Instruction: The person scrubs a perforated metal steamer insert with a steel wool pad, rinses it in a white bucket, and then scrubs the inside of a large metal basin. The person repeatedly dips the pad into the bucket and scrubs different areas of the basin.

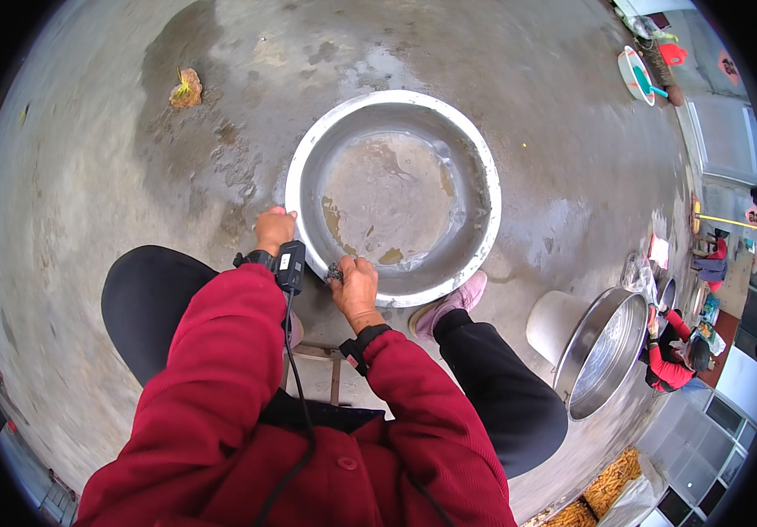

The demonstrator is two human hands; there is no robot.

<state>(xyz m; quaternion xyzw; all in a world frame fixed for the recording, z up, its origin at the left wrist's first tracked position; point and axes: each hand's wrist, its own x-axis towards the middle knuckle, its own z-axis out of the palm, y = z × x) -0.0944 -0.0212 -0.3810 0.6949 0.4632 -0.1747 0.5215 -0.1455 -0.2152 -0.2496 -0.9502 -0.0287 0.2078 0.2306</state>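
Silver metal basin (490, 198) (scuffed rim (405, 97), brown-patched bottom (389, 198)), left hand (275, 230) gripping it, right hand (357, 288) clutching scourer (334, 273)

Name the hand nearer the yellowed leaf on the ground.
Left. The left hand is at the basin's left rim, right of the leaf; the right hand, holding a scourer, is farther right along the near rim.

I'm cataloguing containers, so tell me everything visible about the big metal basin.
The basin is round, wide, silvery and metal-looking, with a broad pale rim marked by dark specks, and sloping walls. It sits upright on the floor, its wet-looking bottom showing brownish patches. The left hand holds the rim's left side; the right hand holds a dark scrubber at its near-left part.
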